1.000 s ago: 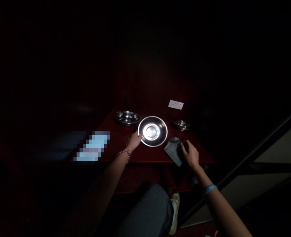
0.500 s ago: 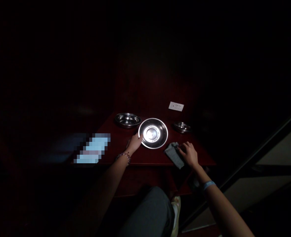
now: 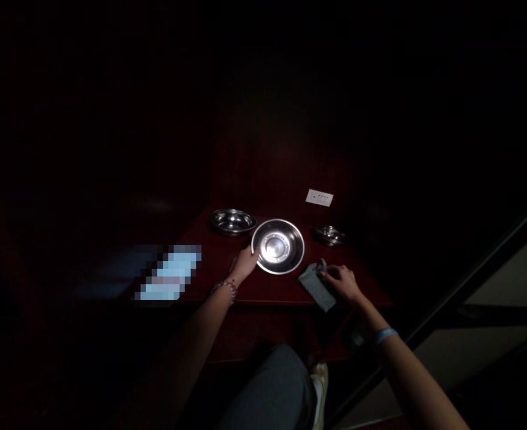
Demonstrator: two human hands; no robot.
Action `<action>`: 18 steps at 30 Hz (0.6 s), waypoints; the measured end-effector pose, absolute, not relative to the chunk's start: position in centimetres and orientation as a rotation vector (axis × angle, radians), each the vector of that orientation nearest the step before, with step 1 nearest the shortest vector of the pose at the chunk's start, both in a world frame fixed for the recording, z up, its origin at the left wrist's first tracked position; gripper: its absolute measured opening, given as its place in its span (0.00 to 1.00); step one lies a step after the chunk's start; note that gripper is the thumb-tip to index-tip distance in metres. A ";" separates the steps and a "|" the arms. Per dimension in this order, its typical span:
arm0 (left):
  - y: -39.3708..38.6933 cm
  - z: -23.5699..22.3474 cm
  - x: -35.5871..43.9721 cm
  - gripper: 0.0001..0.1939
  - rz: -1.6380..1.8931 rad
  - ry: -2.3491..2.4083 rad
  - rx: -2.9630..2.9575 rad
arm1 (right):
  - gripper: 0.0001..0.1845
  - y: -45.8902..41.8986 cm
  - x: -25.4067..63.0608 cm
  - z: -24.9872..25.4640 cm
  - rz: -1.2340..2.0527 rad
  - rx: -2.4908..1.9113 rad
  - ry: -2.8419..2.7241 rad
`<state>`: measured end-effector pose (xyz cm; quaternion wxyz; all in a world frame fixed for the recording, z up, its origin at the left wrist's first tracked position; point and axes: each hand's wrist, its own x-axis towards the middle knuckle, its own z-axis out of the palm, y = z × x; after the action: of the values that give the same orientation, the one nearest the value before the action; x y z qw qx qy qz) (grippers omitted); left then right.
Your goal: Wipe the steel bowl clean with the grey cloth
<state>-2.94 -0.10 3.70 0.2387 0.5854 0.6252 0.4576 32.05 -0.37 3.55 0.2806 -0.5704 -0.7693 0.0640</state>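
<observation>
A shiny metal bowl [image 3: 278, 246] is tilted toward me at the middle of the dark red table. My left hand [image 3: 245, 264] grips its left rim, thumb on the inside and the other fingers hidden behind. A folded grey cloth [image 3: 317, 288] lies to the right of the bowl, near the table's front edge. At the cloth's far right corner, my right hand [image 3: 341, 282] pinches a bit of the fabric, which stands up between thumb and fingers.
Another metal bowl [image 3: 233, 221] sits at the back left of the table [image 3: 272, 294], and a smaller metal bowl [image 3: 330, 235] at the back right. A white socket plate [image 3: 319, 197] is behind them. A bright pixelated patch [image 3: 169, 273] covers the left side. My knee [image 3: 267, 388] is below the edge.
My right hand has closed from loosely spread fingers to a pinch on the cloth's corner, lifting it slightly. The left hand keeps its hold on the bowl. The view has shifted slightly.
</observation>
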 end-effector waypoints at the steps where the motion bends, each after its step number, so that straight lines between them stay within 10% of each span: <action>1: -0.1 3.7 -3.0 0.20 1.259 1.709 1.608 | 0.20 -0.2 32.0 3.8 0.166 -1.545 -2.092; 18: 1.2 2.2 -3.4 0.21 1.339 1.522 1.705 | 0.18 2.0 29.7 3.3 0.227 -1.352 -2.056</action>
<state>-3.36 1.18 2.20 0.2440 0.6242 0.5571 0.4903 29.75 2.02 3.26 0.3290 -0.5168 -0.7856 0.0866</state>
